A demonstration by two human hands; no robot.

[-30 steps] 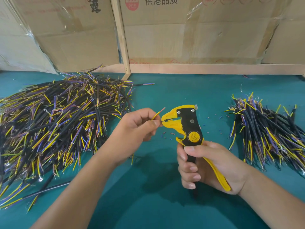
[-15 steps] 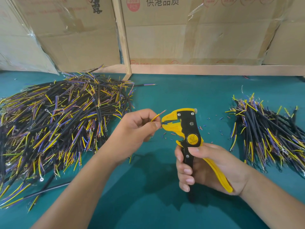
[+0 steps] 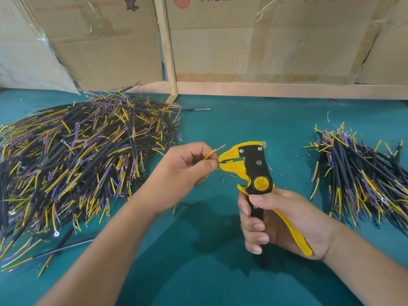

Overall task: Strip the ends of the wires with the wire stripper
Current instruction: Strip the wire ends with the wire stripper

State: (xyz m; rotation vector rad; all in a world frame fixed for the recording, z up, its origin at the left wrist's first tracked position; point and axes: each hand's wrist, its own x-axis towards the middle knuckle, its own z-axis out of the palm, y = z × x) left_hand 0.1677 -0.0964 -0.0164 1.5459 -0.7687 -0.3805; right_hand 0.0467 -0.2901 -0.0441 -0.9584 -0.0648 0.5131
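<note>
Pinching a cable end between thumb and forefinger, the left hand (image 3: 183,171) feeds one thin conductor (image 3: 217,161) into the mouth of the wire stripper (image 3: 247,165), whose yellow head faces left, straight at the fingertips. The conductor lies roughly level, running left to right along the line that joins the two hands, and its tip sits between the jaws; a second, yellow conductor (image 3: 215,151) with a pink bared tip splays up and to the right, clear of the tool. How deep the lower lead reaches into the jaws is too small to tell.

The right hand (image 3: 280,224) is wrapped round both handles of the stripper below its round yellow badge, fingers curled over the black handle, palm against the yellow one, which juts out past the heel of the hand. The handles look only partly drawn together, so the squeeze appears yet to be finished.

Either side on the teal surface (image 3: 220,272) lie the heaps: a large tangle of black-sheathed wires (image 3: 77,162) well out to the left, a smaller pile (image 3: 364,180) well out to the right. Tiny insulation offcuts (image 3: 281,171) dot the cloth just beside the tool. Cardboard boxes (image 3: 265,40) stand behind.
</note>
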